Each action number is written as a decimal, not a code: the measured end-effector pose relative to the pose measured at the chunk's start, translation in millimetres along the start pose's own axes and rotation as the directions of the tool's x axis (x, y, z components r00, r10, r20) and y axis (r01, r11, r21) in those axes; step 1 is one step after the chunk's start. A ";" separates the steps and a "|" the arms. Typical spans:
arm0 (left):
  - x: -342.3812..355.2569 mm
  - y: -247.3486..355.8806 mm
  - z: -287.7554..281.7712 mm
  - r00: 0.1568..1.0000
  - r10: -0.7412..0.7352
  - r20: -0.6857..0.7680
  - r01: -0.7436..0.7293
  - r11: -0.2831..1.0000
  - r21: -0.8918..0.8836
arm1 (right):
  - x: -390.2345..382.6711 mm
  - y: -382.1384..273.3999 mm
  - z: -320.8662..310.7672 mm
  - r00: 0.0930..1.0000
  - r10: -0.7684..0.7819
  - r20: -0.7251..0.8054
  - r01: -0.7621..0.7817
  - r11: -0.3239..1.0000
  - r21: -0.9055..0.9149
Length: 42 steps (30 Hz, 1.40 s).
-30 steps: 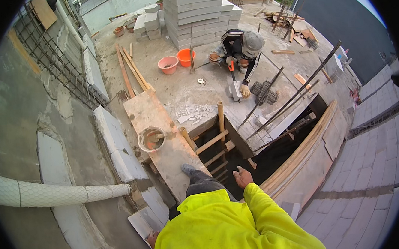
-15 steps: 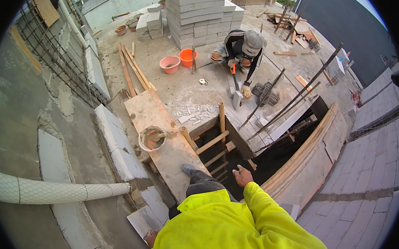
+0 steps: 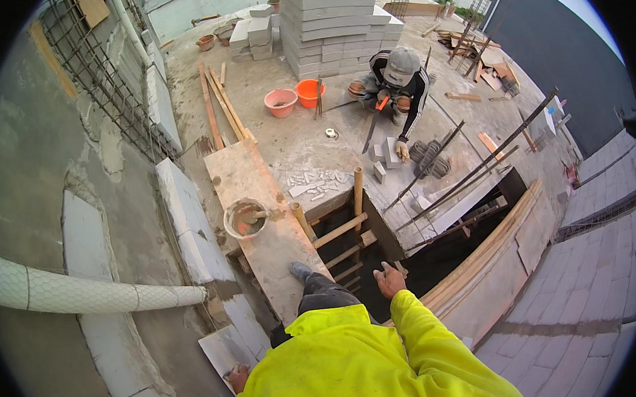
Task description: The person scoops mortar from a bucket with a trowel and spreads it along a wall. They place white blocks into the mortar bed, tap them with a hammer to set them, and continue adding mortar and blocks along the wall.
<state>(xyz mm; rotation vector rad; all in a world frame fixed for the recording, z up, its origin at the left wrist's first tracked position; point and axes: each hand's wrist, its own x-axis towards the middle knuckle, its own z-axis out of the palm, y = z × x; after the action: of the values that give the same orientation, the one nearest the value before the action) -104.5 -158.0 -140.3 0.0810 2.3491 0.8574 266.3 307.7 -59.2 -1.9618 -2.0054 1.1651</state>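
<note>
My left hand (image 3: pixel 238 377) is at the lower left, fingers bent over the edge of a light grey block (image 3: pixel 224 347) beside the wall. My sleeve hides part of that hand. Over the floor opening, my right hand (image 3: pixel 390 280) hangs with its fingers apart and nothing in it. A round mortar bucket (image 3: pixel 245 231) with a tool handle in it stands on the plank (image 3: pixel 239 171), where my foot rests too. Across the opening a crouching co-worker (image 3: pixel 399 89) holds an orange-handled saw (image 3: pixel 381 103) and touches a cut grey block (image 3: pixel 391 151) with a gloved hand.
Wooden poles (image 3: pixel 340 230) form a ladder in the opening (image 3: pixel 440 260). Rebar rods (image 3: pixel 478 161) slant over its far edge. A mesh-wrapped pipe (image 3: pixel 88 292) juts from the left. Two basins (image 3: pixel 281 103) and a tall block stack (image 3: pixel 332 28) stand beyond.
The co-worker's saw has come off the block and swung leftward. A small cut piece now stands apart from the block. My view has shifted slightly; my hands stay nearly in place.
</note>
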 end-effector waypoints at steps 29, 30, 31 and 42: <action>-67.0 70.0 1.0 0.960 -0.247 0.135 0.274 0.927 -0.256 | 85.3 -30.5 -65.1 0.970 -0.157 -0.184 0.130 0.980 -0.152; -68.4 68.9 1.2 0.956 -0.263 0.130 0.287 0.931 -0.224 | 91.4 -33.5 -71.7 0.983 -0.102 -0.154 0.082 0.988 -0.133; -69.7 68.0 0.9 0.956 -0.255 0.148 0.284 0.932 -0.226 | 96.9 -37.6 -74.9 0.971 -0.138 -0.193 0.103 0.977 -0.185; -43.1 90.4 -1.9 0.907 -0.381 0.181 0.420 0.853 -0.308 | 162.7 -146.3 -109.0 0.845 -0.185 -0.503 0.132 0.981 -0.139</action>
<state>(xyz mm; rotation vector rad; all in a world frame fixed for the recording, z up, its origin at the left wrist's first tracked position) -84.7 -99.1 -61.7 -0.4803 1.9724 0.9977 182.6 518.6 31.6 -1.8448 -1.9050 0.4376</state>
